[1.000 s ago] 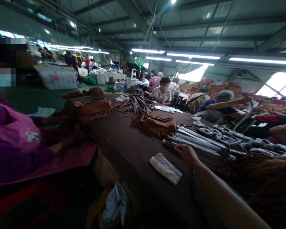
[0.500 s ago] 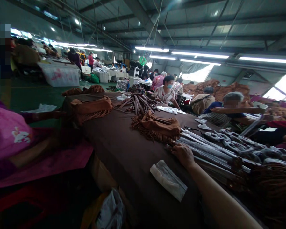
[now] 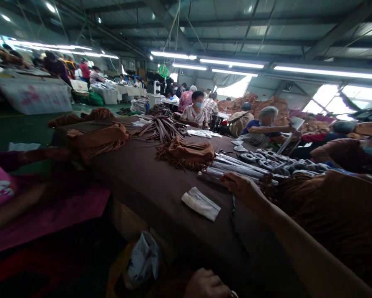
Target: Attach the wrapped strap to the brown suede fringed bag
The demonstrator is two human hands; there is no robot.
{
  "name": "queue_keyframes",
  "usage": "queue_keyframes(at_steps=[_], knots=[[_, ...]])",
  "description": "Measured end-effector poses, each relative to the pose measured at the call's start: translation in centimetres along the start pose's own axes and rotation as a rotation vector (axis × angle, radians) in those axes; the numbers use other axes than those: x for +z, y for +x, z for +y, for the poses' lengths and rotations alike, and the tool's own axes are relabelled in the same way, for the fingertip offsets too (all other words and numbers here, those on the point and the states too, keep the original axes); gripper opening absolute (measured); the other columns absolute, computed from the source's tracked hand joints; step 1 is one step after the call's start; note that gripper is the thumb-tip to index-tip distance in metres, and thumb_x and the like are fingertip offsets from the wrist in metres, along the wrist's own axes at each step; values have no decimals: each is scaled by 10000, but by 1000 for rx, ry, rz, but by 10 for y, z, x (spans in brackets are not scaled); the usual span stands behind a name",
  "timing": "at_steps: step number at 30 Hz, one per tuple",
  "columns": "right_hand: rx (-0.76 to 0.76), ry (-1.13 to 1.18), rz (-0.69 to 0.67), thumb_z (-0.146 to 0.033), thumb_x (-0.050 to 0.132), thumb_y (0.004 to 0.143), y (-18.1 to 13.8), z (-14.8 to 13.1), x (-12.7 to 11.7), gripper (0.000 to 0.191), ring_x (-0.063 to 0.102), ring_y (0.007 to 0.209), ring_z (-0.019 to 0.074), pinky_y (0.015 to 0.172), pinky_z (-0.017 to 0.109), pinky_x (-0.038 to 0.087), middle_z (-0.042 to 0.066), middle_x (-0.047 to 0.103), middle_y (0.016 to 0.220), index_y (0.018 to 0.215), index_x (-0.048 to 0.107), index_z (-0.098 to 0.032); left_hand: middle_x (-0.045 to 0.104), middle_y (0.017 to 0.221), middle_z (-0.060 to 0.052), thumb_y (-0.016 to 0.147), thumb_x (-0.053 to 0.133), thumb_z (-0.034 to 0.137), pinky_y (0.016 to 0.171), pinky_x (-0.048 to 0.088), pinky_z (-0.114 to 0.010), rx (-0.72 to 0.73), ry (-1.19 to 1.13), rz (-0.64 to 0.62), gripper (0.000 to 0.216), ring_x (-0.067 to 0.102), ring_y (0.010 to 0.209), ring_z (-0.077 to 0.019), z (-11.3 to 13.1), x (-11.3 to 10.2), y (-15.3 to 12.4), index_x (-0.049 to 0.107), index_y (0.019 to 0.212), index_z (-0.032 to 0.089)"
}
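Right hand (image 3: 245, 188) fingers curled around plastic-wrapped belts (image 3: 235, 169); left hand (image 3: 204, 285) fingers' state unclear.

Flat packet (image 3: 201, 203) lies on counter (image 3: 148, 182), left of wrapped belts (image 3: 235, 169). Fringed bag (image 3: 186, 152) sits behind belts; strap pile (image 3: 163, 129) farther back.

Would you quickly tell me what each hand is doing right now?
Left hand: low at the picture's bottom edge; whether it holds anything cannot be told.
Right hand: fingers closed on the wrapped belts on the table.
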State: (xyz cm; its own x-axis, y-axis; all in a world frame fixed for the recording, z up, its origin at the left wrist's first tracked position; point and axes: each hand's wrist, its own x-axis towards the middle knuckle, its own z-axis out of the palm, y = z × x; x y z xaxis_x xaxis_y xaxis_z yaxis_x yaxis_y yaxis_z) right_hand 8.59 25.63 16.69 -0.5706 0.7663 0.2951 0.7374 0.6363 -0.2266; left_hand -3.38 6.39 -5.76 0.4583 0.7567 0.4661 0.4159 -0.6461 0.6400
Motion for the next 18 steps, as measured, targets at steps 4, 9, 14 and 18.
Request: queue_keyframes(at_steps=[4,9,14,18], knots=[[-88,79,-101,-377,417,924,-62,-48,-43,279,630,861,147,737,239,445,15,681,1043,1084,607,-249,635,806,-19,772,567,667,737,413,-317,-193,159,53,462,564,785,-181,24,10,-5,641,850,218],[-15,54,-429,-397,399,925,-123,-82,-36,284,601,699,122,611,224,371,-9,693,834,990,640,-261,636,882,7,796,541,640,802,370,-304,-158,183,35,454,546,855,-148,44,6,-15,619,923,212],[238,57,-781,-455,492,847,-161,-65,15,322,523,514,84,465,213,259,-13,648,604,721,657,-209,641,894,-4,822,533,625,808,362,-304,-69,154,30,453,547,868,-144,48,5,-25,617,943,196],[308,175,-842,-505,494,822,-178,-46,41,386,476,461,70,420,203,247,-17,603,552,664,628,-180,637,872,-25,867,460,628,805,357,-308,-21,127,26,479,542,857,-153,52,-1,-31,604,942,177]])
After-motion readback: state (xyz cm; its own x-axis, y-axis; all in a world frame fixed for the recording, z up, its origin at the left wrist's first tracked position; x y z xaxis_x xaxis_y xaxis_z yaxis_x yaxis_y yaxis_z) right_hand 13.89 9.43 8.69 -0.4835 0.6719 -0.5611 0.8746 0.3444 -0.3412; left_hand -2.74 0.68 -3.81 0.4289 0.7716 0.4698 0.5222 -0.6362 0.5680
